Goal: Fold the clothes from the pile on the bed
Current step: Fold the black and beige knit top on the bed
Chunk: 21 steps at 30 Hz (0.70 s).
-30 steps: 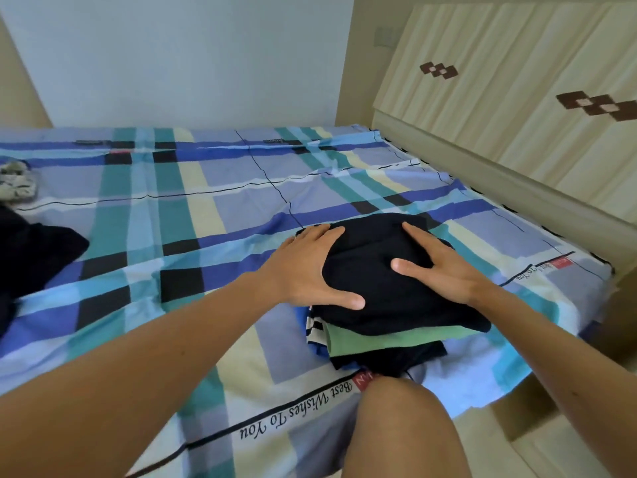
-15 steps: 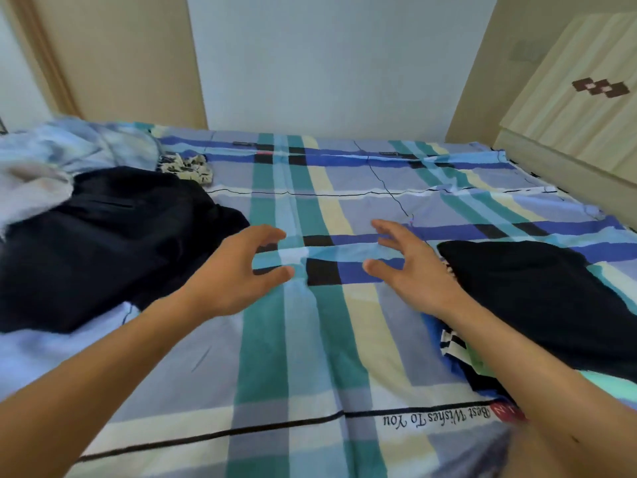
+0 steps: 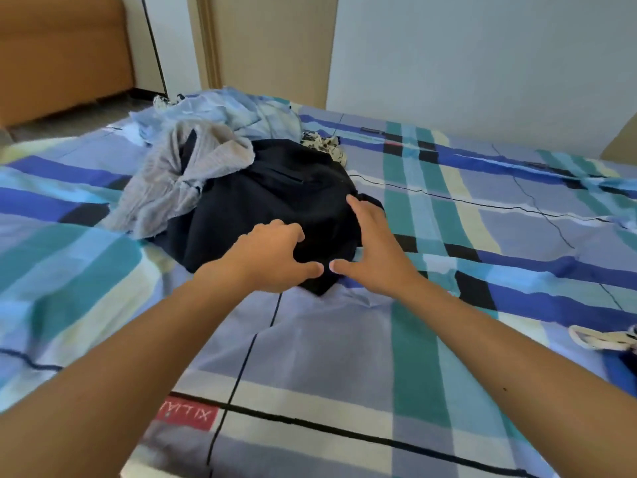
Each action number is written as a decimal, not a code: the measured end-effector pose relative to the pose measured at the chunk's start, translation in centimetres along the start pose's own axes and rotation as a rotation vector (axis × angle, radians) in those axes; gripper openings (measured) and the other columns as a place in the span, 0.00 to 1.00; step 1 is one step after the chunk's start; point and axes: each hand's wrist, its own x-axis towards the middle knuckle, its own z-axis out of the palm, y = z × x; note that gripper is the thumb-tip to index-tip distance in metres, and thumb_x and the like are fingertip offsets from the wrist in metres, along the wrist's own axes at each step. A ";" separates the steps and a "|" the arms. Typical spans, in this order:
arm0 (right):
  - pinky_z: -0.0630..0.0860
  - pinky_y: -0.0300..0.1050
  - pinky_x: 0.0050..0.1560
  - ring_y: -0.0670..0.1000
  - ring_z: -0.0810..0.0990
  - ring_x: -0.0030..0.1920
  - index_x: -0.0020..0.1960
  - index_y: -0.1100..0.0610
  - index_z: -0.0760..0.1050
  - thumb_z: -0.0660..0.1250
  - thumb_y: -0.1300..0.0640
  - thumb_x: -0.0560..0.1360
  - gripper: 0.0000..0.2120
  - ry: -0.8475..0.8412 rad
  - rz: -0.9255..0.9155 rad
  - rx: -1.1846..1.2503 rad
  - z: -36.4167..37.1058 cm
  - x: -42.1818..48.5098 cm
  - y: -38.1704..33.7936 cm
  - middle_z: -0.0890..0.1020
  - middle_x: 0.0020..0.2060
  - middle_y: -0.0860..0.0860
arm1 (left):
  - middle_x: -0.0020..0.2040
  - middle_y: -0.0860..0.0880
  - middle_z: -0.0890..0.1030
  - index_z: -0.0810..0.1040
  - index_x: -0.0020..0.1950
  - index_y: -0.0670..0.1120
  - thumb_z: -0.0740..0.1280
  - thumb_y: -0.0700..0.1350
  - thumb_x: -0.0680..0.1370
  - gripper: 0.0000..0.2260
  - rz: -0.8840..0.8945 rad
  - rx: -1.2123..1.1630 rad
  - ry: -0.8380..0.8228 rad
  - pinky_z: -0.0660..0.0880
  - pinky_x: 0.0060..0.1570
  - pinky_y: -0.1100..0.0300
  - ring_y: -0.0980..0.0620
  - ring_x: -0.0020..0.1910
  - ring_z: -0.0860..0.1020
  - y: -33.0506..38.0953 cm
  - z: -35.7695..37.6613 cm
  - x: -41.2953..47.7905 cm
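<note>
A pile of unfolded clothes lies at the middle left of the bed. Its front piece is a crumpled black garment (image 3: 272, 198), with a grey knit piece (image 3: 179, 174) to the left, light blue fabric (image 3: 227, 112) behind and a black-and-white patterned piece (image 3: 324, 144) at the back. My left hand (image 3: 272, 257) hovers over the black garment's near edge, fingers loosely bent, holding nothing. My right hand (image 3: 372, 250) reaches onto its right edge with the fingers spread and straight. The two thumbs nearly touch.
The plaid bed sheet (image 3: 431, 332) stretches between me and the pile. The edge of the folded stack (image 3: 617, 343) shows at the far right. An orange-brown sofa (image 3: 62, 53) stands beyond the bed at top left, a wall behind.
Both hands left the folded black stack on the right and swung left across the sheet to the unfolded pile. The view turned left with them.
</note>
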 end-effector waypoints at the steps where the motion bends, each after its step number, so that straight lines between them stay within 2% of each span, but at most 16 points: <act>1: 0.65 0.48 0.72 0.54 0.56 0.78 0.81 0.48 0.44 0.79 0.51 0.68 0.55 0.001 -0.015 -0.040 0.8 1.3 -0.7 0.48 0.80 0.51 | 0.67 0.47 0.72 0.68 0.72 0.48 0.66 0.66 0.74 0.32 -0.016 0.002 -0.004 0.73 0.63 0.46 0.45 0.63 0.73 -0.7 -0.1 0.0; 3: 0.63 0.59 0.74 0.58 0.51 0.80 0.81 0.47 0.41 0.81 0.48 0.65 0.60 0.014 -0.044 -0.159 2.4 3.9 -2.4 0.43 0.80 0.53 | 0.65 0.46 0.72 0.70 0.71 0.48 0.66 0.66 0.74 0.32 -0.052 -0.003 0.005 0.73 0.62 0.45 0.44 0.62 0.73 -2.1 -0.6 -0.2; 5: 0.56 0.69 0.74 0.60 0.45 0.80 0.81 0.46 0.38 0.81 0.45 0.63 0.63 0.011 -0.073 -0.328 3.8 6.3 -3.6 0.39 0.80 0.55 | 0.64 0.45 0.73 0.71 0.69 0.47 0.66 0.66 0.74 0.31 -0.087 -0.010 0.029 0.72 0.62 0.44 0.43 0.62 0.73 -3.3 -1.0 -0.2; 7: 0.49 0.73 0.73 0.60 0.41 0.80 0.80 0.47 0.35 0.81 0.42 0.63 0.65 -0.043 -0.088 -0.485 5.0 8.2 -4.2 0.39 0.80 0.55 | 0.63 0.45 0.73 0.72 0.67 0.46 0.66 0.66 0.74 0.30 -0.126 -0.020 0.047 0.72 0.62 0.44 0.42 0.62 0.73 -4.2 -1.3 -0.3; 9: 0.46 0.75 0.72 0.59 0.46 0.80 0.80 0.49 0.33 0.80 0.41 0.64 0.66 -0.108 -0.081 -0.594 5.8 9.4 -4.0 0.49 0.80 0.56 | 0.62 0.45 0.73 0.72 0.66 0.46 0.66 0.66 0.74 0.30 -0.144 -0.040 0.051 0.72 0.62 0.44 0.42 0.62 0.73 -4.5 -1.3 -0.2; 11: 0.50 0.74 0.72 0.59 0.64 0.74 0.80 0.50 0.33 0.79 0.44 0.66 0.63 -0.110 -0.065 -0.598 6.7 10.1 -3.9 0.68 0.70 0.55 | 0.63 0.45 0.73 0.72 0.66 0.46 0.66 0.65 0.75 0.28 -0.155 -0.061 0.057 0.72 0.63 0.45 0.42 0.62 0.73 -4.4 -1.3 -0.1; 13: 0.63 0.66 0.68 0.58 0.76 0.61 0.81 0.49 0.37 0.75 0.52 0.71 0.55 -0.082 -0.065 -0.564 7.2 10.7 -3.6 0.79 0.56 0.54 | 0.65 0.44 0.72 0.71 0.67 0.46 0.66 0.64 0.75 0.28 -0.167 -0.066 0.057 0.70 0.64 0.44 0.41 0.65 0.70 -4.4 -1.3 0.0; 15: 0.71 0.56 0.59 0.59 0.80 0.55 0.79 0.48 0.54 0.68 0.56 0.74 0.38 -0.121 -0.075 -0.589 6.9 10.8 -3.2 0.82 0.52 0.54 | 0.67 0.43 0.70 0.70 0.69 0.46 0.67 0.63 0.75 0.29 -0.178 -0.065 0.044 0.69 0.66 0.43 0.39 0.67 0.68 -4.4 -1.1 0.2; 17: 0.75 0.54 0.55 0.61 0.80 0.54 0.64 0.48 0.71 0.66 0.56 0.75 0.18 -0.202 -0.073 -0.482 5.6 10.1 -2.9 0.82 0.51 0.55 | 0.69 0.43 0.67 0.67 0.71 0.46 0.68 0.63 0.74 0.32 -0.187 -0.059 0.035 0.68 0.67 0.42 0.39 0.69 0.66 -4.6 -1.0 0.5; 18: 0.77 0.54 0.52 0.61 0.80 0.52 0.54 0.47 0.74 0.67 0.56 0.75 0.09 -0.238 -0.064 -0.402 4.7 9.6 -2.7 0.82 0.48 0.55 | 0.70 0.43 0.66 0.66 0.72 0.45 0.69 0.62 0.74 0.34 -0.188 -0.059 0.034 0.67 0.67 0.42 0.38 0.70 0.64 -4.6 -0.9 0.7; 19: 0.77 0.54 0.50 0.59 0.81 0.49 0.47 0.45 0.73 0.68 0.57 0.75 0.07 -0.263 -0.059 -0.341 3.7 9.0 -2.6 0.83 0.45 0.53 | 0.71 0.42 0.65 0.64 0.73 0.46 0.71 0.62 0.72 0.36 -0.187 -0.060 0.034 0.67 0.68 0.42 0.38 0.71 0.63 -4.6 -0.9 0.9; 21: 0.76 0.50 0.43 0.54 0.81 0.42 0.38 0.43 0.72 0.69 0.58 0.75 0.12 -0.287 -0.042 -0.268 1.6 7.2 -2.1 0.81 0.37 0.47 | 0.72 0.43 0.61 0.60 0.75 0.46 0.74 0.63 0.69 0.42 -0.161 -0.053 0.017 0.66 0.68 0.41 0.38 0.72 0.60 -4.0 -0.6 1.2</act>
